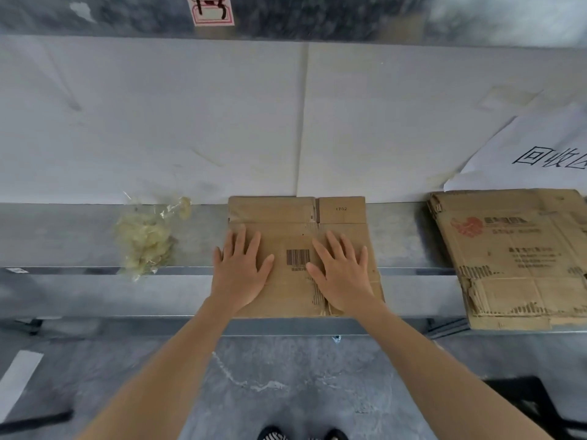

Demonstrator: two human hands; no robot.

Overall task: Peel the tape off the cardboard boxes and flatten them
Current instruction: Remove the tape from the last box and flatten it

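Metal bench (pixel 95 239): left hand (pixel 239 269), right hand (pixel 341 274) press flattened box (pixel 295 217)

Both arms reach forward. On the flattened box (pixel 293 293), the left hand (pixel 239 268) lies flat, fingers spread, on its left half; the right hand (pixel 343 274) lies flat on its right half.

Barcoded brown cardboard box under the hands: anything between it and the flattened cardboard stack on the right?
Nothing visible: only grey metal bench between the barcoded brown cardboard box and the flattened cardboard stack.
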